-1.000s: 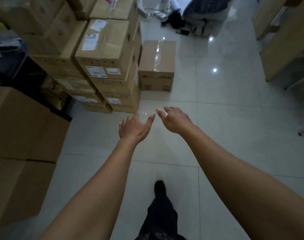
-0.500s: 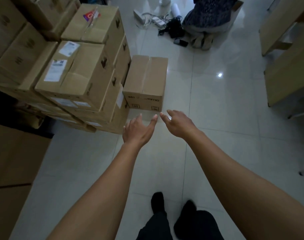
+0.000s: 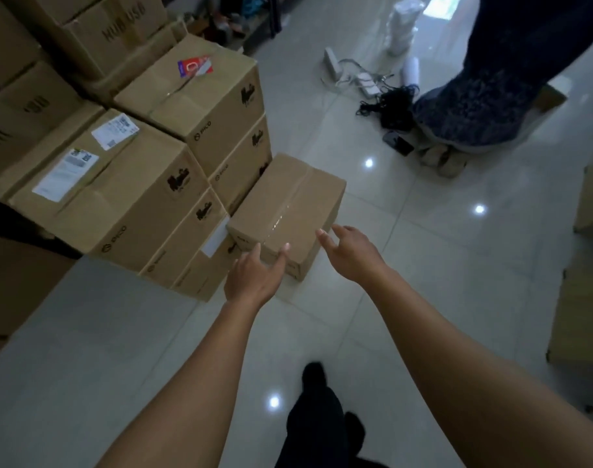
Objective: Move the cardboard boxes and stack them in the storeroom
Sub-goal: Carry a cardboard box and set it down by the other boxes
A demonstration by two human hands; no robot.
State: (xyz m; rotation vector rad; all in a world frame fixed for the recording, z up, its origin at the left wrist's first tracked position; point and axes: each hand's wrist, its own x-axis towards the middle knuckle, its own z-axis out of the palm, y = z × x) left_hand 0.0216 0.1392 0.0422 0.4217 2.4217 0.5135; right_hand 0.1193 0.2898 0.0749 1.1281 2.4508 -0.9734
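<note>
Left grip [image 3: 254, 278]: wide, fingers straight and spread, holding nothing. Fingertips sit over the near top edge of the small taped carton [image 3: 288, 211]; contact or not, cannot tell. Right grip [image 3: 352, 255]: also wide and empty, fingers aimed at the carton's near right corner, just beside it, not on it. Judgement: step in hand = reach for a two-sided lift, which is prob. why the hands are spread about as far apart as the carton's near end is wide. Carton lies flat on the tiled floor [image 3: 423, 265], tape seam up, long axis running away from the wearer, left side close against the bottom tier of the box stack [image 3: 126, 197]. Gap there looks too tight for a palm, so the left grip prob. has to take the near end or near left corner, not the long side. Right side and far end of carton are free, w/ open floor next to them. Stack is three tiers at the front, shipping labels on top; a red card [image 3: 195, 67] lies on the box behind. Room for moving: open tile to the right and back toward the wearer, whose shoe [image 3: 313, 373] is well apart from the carton. Farther off on the floor are power strips & cables [image 3: 366, 82], a phone [image 3: 398, 143] and another person's patterned garment [image 3: 484, 106], so keep the lift path off those. Side cartons [image 3: 578, 315] stand at the right frame edge. Carton not yet lifted; early in this carry.
</note>
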